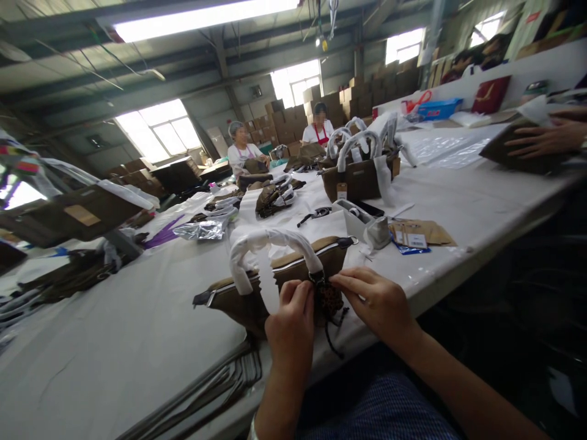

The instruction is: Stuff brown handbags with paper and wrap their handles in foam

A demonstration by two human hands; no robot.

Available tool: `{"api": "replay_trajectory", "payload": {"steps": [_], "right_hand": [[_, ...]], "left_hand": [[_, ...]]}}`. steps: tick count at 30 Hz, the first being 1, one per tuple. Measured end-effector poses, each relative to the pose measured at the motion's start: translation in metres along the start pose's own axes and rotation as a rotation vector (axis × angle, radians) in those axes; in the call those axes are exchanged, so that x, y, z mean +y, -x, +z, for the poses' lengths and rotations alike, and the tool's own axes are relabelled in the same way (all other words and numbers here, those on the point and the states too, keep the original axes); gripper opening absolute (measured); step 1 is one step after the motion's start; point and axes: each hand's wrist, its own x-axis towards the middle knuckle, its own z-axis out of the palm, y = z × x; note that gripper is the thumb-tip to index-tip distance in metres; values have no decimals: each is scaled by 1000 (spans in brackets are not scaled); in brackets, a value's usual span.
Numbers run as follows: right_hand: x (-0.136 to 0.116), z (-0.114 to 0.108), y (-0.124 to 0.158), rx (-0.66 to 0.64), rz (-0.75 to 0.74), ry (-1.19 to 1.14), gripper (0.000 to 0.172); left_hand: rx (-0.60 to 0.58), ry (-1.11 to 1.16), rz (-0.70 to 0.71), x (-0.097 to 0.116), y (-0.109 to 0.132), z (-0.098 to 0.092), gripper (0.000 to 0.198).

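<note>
In front of me on the table stands an olive-brown handbag with a silver zip along its top. White wrapping covers its arched handle. A dark bag charm with dangling black cords hangs from a metal clasp at the handle's right base. My left hand pinches at the charm's left side, by the clasp, with its fingers closed. From the right, my right hand pinches the charm's upper edge between thumb and fingers. The exact bits between the fingertips are hidden.
Beyond the bag are a grey-white box, brown paper packets and a wrapped-handle handbag. Flat dark straps lie at front left. Two people sit across the table; another person's hands touch a bag at far right.
</note>
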Motion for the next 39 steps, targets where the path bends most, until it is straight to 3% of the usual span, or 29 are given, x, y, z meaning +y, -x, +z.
{"api": "replay_trajectory", "payload": {"steps": [4, 8, 12, 16, 19, 25, 33, 39], "right_hand": [[16, -15, 14, 26, 88, 121, 15], [23, -26, 27, 55, 281, 49, 15], [13, -28, 26, 113, 642, -548, 26], [6, -26, 21, 99, 830, -1187, 30], [6, -24, 21, 130, 860, -1329, 28], [1, -18, 19, 262, 780, -1215, 20], [-14, -13, 12, 26, 617, -863, 26], [-19, -11, 8, 75, 581, -774, 22]], "left_hand": [[86, 179, -30, -17, 2, -11, 10], [143, 546, -198, -18, 5, -22, 15], [-20, 1042, -410, 2, 3, -22, 22], [-10, 1346, -464, 17, 0, -15, 20], [11, 1343, -384, 20, -1, -12, 14], [-27, 1163, -231, 17, -1, -10, 13], [-6, 738, 75, 20, -5, -13, 16], [-73, 768, -52, 19, 2, -6, 25]]}}
